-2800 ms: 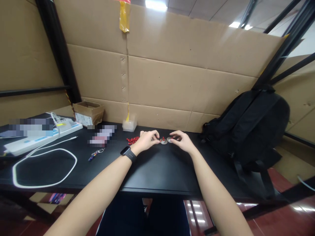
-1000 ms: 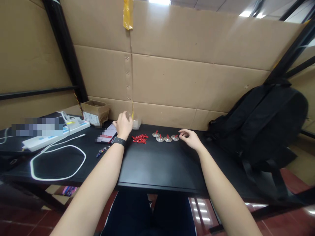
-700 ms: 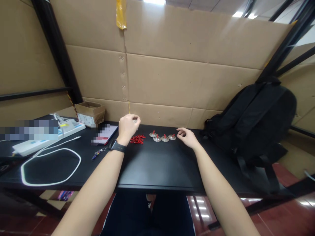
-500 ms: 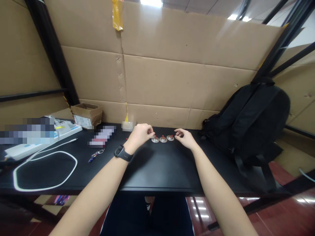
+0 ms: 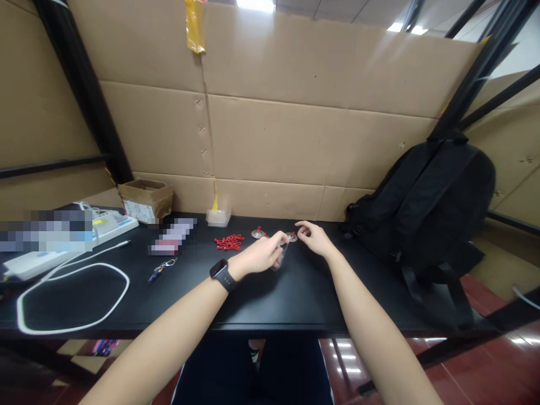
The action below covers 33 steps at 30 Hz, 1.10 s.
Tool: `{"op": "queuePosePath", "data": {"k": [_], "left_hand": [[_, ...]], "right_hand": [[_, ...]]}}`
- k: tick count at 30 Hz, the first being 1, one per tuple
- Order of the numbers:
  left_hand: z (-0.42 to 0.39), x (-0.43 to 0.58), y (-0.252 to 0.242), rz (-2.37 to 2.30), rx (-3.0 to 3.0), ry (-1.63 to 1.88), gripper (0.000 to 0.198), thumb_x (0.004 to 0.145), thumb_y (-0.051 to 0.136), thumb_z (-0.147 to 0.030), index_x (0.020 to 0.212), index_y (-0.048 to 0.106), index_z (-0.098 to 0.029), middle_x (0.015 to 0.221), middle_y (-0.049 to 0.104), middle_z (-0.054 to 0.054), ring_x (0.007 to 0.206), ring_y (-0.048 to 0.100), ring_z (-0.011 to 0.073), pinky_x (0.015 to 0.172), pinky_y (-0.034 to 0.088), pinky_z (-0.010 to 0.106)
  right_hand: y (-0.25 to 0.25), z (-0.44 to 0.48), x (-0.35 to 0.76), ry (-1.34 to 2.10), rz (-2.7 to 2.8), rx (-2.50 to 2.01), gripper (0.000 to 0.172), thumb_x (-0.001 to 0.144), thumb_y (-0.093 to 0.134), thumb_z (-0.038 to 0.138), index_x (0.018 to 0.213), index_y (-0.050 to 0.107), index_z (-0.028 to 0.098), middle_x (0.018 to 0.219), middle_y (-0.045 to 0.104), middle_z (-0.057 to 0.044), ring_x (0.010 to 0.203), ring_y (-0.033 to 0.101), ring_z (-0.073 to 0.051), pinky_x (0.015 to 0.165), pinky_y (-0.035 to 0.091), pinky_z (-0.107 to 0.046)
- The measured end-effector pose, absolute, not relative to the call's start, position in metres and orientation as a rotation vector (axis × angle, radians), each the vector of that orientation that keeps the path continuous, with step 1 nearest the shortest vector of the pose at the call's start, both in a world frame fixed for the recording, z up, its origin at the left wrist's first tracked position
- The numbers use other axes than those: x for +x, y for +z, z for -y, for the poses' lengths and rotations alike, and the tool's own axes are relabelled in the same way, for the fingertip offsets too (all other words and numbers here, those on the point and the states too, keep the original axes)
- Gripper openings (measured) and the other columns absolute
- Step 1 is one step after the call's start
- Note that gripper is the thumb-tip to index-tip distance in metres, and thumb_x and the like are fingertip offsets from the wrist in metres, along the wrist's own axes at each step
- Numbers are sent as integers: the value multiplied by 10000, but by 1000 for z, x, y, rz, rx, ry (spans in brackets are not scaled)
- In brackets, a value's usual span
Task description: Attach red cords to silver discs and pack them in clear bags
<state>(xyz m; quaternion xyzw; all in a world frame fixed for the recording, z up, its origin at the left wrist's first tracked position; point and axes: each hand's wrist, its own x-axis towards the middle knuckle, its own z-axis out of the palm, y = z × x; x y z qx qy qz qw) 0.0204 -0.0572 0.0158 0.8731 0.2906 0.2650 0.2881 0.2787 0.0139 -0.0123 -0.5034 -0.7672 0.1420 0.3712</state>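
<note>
My left hand (image 5: 265, 256), with a dark watch on the wrist, is closed on a small clear plastic piece (image 5: 281, 260) above the black table. Whether that is a bag or a case I cannot tell. Just to the right, my right hand (image 5: 315, 237) has its fingers loosely curved and apart, with the fingertips beside a shiny metal disc with a red cord loop (image 5: 291, 237). A second such disc (image 5: 257, 234) lies behind my left hand, which hides part of the row. Left of it sits a pile of knotted red cords (image 5: 229, 242).
A stack of clear plastic pieces (image 5: 218, 217) stands against the cardboard wall. Further left are a small cardboard box (image 5: 147, 199), a keyring (image 5: 162, 270), a power strip (image 5: 37, 261) and a white cable (image 5: 71, 329). A black backpack (image 5: 439, 197) occupies the right side.
My left hand has moved right and nearer to me, and a clear plastic piece now shows in it. The red cords have come into view. My right hand has barely moved.
</note>
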Motion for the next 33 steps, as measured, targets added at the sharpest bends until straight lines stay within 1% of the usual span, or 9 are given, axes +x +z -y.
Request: {"op": "queuePosePath", "data": {"k": [6,12,15,18,20,22,25,29,33], "left_hand": [[45,17,6,-730,2169,670,288,960,416,-212,1245,400,-240,950,613,26,661,693,126,597,534,225],[43,18,0,-760,2030,650,393,865,410,-82,1217,365,-253,1169,492,60,614,695,84,592,560,232],[43,20,-2,-746,2040,684,415,836,419,-52,1197,374,-251,1201,468,66,606,688,72,563,544,219],[41,21,-1,-754,2101,793,398,830,420,-46,1175,400,-243,1150,507,50,614,667,73,563,529,223],[38,20,1,-823,2206,936,372,842,435,-61,1171,435,-237,1068,555,36,697,663,109,636,538,258],[34,17,3,-945,2364,1098,348,860,456,-77,1172,492,-227,1032,594,47,860,650,163,785,529,315],[24,11,3,-1157,2598,1151,383,890,479,-102,1243,545,-235,1180,622,90,1109,578,228,954,442,392],[10,16,-4,-1267,2828,960,423,937,495,-161,1339,537,-285,1370,591,80,1274,475,267,993,347,449],[2,28,-13,-1217,2932,843,287,964,487,-195,1183,652,-282,1255,673,66,1320,428,275,981,293,459]], "right_hand": [[-13,-14,277,358,1993,-1318,294,807,591,185,1082,692,207,870,729,-23,725,641,-142,729,495,-266],[-9,-10,274,342,2015,-1338,264,823,576,187,1053,705,201,862,726,-23,724,631,-141,722,489,-266],[-12,-11,273,312,2017,-1336,269,809,593,172,1054,702,199,876,708,-23,725,624,-141,740,497,-278],[-18,-15,272,201,2037,-1303,291,793,638,168,1075,701,197,966,679,-48,796,623,-156,798,508,-306],[-21,-17,269,134,2078,-1271,317,804,645,167,1116,696,199,1052,666,-71,882,625,-176,852,505,-328],[-23,-19,266,98,2132,-1275,347,820,638,157,1160,687,207,1123,663,-86,978,625,-198,917,488,-350],[-22,-19,260,62,2191,-1359,324,833,635,149,1137,711,230,1112,694,-86,1038,630,-227,964,464,-368],[-17,-17,259,13,2189,-1462,210,845,640,153,978,764,259,1029,739,-65,1000,662,-241,929,470,-346],[-14,-13,262,-3,2184,-1523,161,841,673,183,927,772,276,983,760,-51,948,690,-238,837,491,-319]]}}
